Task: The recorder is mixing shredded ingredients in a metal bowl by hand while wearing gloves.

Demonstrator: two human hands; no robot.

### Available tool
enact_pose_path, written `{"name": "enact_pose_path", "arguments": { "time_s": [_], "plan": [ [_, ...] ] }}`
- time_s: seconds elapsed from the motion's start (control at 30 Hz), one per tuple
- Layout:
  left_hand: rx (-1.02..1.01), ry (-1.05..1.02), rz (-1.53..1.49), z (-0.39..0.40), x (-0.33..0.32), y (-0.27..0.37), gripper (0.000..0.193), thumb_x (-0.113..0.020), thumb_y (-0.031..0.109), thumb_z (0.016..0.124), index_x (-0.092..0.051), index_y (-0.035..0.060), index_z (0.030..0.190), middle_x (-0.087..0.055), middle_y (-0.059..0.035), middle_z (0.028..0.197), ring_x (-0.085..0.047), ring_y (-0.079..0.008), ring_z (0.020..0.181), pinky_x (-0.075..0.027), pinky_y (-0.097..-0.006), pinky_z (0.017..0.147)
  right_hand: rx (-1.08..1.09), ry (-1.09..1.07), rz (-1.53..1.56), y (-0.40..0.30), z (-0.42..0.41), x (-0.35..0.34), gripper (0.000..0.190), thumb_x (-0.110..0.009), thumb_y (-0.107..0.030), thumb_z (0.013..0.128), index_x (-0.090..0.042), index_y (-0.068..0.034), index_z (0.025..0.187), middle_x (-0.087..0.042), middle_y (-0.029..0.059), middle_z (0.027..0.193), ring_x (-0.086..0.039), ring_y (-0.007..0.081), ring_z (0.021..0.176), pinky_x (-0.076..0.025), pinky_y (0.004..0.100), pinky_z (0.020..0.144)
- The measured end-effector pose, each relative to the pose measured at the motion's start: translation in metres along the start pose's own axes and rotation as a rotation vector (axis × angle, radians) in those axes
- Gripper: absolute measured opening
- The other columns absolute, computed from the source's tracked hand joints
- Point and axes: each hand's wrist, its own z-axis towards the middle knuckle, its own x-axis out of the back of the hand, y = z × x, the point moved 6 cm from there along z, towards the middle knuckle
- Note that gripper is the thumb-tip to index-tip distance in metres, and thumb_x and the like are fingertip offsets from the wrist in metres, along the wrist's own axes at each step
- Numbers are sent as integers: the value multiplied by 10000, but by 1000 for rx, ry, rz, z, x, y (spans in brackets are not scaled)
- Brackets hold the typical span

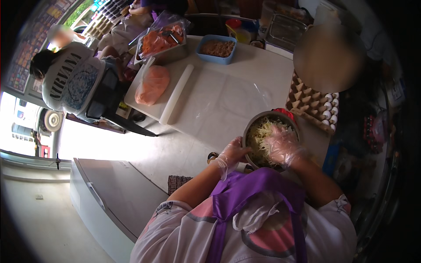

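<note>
A round metal bowl (247,131) stands at the table's near edge, holding pale shredded vegetable (263,131). My left hand (233,153), in a clear plastic glove, grips the bowl's left rim with the thumb over it. My right hand (283,144), gloved alike, is down inside the bowl among the shreds; its fingers are partly hidden, so whether they close on any is not clear. Something red (284,113) lies against the bowl's far side. Left of the bowl, a clear plastic sheet (227,98) is spread over the white table (263,59).
A white roll (177,93) lies beside a bag of orange food (154,83). Farther back are a metal container of orange food (161,41) and a blue tub of brown filling (217,49). An egg tray (309,102) stands right. A person (75,75) sits left; another is behind.
</note>
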Motion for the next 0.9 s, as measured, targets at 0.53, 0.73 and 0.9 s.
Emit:
{"name": "enact_pose_path", "arguments": {
  "time_s": [0.53,0.73,0.9],
  "plan": [
    [-11,-26,-134,10,2,-23,335,-570,34,813,-385,-16,1088,-532,-142,971,-615,-278,786,-578,-369,569,36,-468,-30,7,91,-53,589,-539,-490,736,-574,-41,1114,-530,165,1187,-520,313,1085,-396,413,938],
    [-47,-13,-73,6,3,-23,274,-550,80,846,-411,-10,1065,-547,-121,947,-614,-223,801,-575,-326,620,88,-650,-35,2,103,-68,674,-568,-555,629,-588,-104,1130,-552,156,1165,-512,321,1089,-400,418,916],
    [-55,19,-77,1,2,-22,279,-558,80,842,-414,-9,1064,-546,-123,950,-613,-224,808,-573,-321,615,77,-847,18,0,105,-82,656,-590,-572,602,-593,-197,1140,-554,79,1192,-517,271,1089,-410,414,900]
  ]
}}
